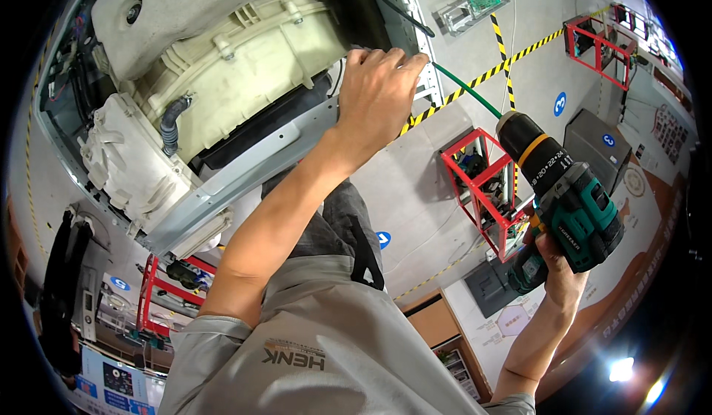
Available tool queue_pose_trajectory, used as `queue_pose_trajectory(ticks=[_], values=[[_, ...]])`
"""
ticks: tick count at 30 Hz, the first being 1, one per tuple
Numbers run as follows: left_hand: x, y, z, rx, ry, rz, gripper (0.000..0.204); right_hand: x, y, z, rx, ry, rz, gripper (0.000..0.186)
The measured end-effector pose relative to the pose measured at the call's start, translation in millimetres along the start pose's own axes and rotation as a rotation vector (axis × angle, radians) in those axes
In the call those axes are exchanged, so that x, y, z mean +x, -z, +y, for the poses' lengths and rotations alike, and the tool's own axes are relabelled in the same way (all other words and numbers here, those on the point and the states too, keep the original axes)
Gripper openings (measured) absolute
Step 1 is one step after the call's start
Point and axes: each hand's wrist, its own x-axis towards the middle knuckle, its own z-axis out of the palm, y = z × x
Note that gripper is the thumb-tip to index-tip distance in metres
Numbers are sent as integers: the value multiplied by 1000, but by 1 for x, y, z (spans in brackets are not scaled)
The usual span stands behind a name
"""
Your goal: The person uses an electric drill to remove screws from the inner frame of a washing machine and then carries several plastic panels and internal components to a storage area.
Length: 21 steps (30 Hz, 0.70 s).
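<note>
My left hand (374,92) is curled at the right edge of an appliance's metal frame (282,133), beside the far end of a long green shaft (467,89); what its fingertips grip is hidden. My right hand (560,259) grips a green and black cordless drill (575,211), with the green shaft in its chuck (526,137). The open appliance holds a cream plastic housing (252,77), a grey corrugated hose (169,126) and a white housing (133,155) at its lower left.
Red metal stands with parts (504,241) lie at the right, far right and lower left. A clear case with a circuit board (456,22) is near the top. Yellow-black tape crosses the floor. A person in dark clothes (59,281) is at the left edge.
</note>
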Motion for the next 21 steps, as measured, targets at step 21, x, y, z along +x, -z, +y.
queue_pose_trajectory(ticks=[21], values=[[0, 2, -1, 0, -19, -10, 26, 9, 5, 2, -119, 8, -3, 56]])
